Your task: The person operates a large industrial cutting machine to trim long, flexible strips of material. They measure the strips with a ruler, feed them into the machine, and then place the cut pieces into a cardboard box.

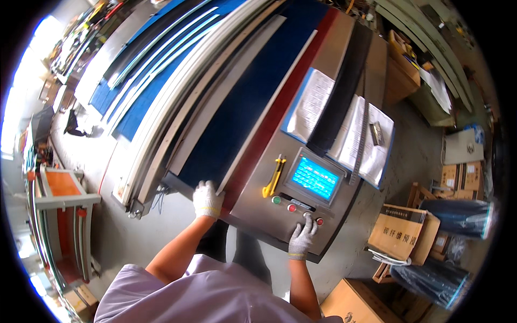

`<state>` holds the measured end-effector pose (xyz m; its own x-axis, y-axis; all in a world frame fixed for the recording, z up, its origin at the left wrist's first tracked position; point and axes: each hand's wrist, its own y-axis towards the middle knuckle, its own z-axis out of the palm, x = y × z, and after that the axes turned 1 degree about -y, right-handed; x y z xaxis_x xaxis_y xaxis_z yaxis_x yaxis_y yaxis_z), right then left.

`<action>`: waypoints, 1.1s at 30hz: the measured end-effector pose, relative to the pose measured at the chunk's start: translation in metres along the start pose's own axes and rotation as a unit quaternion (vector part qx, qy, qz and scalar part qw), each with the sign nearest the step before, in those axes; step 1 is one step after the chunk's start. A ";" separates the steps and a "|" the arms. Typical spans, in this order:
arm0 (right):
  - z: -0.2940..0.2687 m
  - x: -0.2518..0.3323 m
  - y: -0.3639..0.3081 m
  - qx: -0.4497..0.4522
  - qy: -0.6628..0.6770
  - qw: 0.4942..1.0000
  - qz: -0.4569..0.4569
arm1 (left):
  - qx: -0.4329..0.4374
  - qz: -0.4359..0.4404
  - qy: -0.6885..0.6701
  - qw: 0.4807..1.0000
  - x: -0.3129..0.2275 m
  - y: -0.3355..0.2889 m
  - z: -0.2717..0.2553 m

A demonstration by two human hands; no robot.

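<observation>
Your left hand (pixel 208 201), grip unclear, meets the blue bed (pixel 237 118)'s near end; your unclenched right hand (pixel 302 237) touches the control panel (pixel 256 212).

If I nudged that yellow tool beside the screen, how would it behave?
The yellow tool looks slim, so it's probably light. Lying on the smooth metal panel, it may slide easily. Its uneven outline might hinder rolling.

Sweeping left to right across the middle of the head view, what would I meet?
Orange panel, left hand, yellow cutter, lit screen, open cardboard box.
</observation>
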<state>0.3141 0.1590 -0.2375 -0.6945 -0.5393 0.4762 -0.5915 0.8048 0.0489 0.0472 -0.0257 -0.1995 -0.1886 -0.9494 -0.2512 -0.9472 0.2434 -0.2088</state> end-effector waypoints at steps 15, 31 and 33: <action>-0.016 0.019 0.006 0.010 0.001 1.000 0.017 | -0.224 -0.498 -0.343 0.764 0.080 0.114 0.023; 0.029 0.204 0.066 0.347 0.460 0.808 0.124 | -0.013 0.482 -0.129 0.867 0.001 -0.038 -0.126; 0.021 0.223 0.064 0.360 0.516 0.743 0.228 | 0.027 0.578 -0.084 0.811 0.004 -0.040 -0.123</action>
<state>0.1131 0.0847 -0.1468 -0.4247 0.5249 0.7376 -0.7152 0.3050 -0.6288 0.0526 -0.0641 -0.0758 -0.9004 -0.0416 -0.4331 -0.1497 0.9643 0.2184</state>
